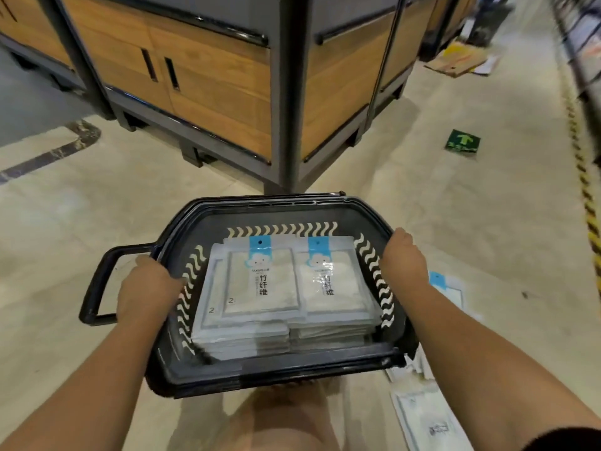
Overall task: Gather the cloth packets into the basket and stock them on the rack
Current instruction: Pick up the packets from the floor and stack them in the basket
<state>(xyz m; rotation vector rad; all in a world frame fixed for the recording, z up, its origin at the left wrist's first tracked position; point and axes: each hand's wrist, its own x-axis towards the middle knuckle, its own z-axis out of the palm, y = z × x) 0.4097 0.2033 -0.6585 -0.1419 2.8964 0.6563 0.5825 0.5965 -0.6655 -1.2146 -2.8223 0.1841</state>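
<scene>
- One black basket (276,375) is being held over the pale floor (97,222).
- Two stacks of cloth packets (283,288) are lying side by side inside it, between both hands.
- Left hand (146,288) is gripping the left rim; right hand (403,258) is gripping the right rim.
- Several loose packets (426,418) are lying on the floor under the right forearm.

Dim, perhaps overhead light; blurred edges
</scene>
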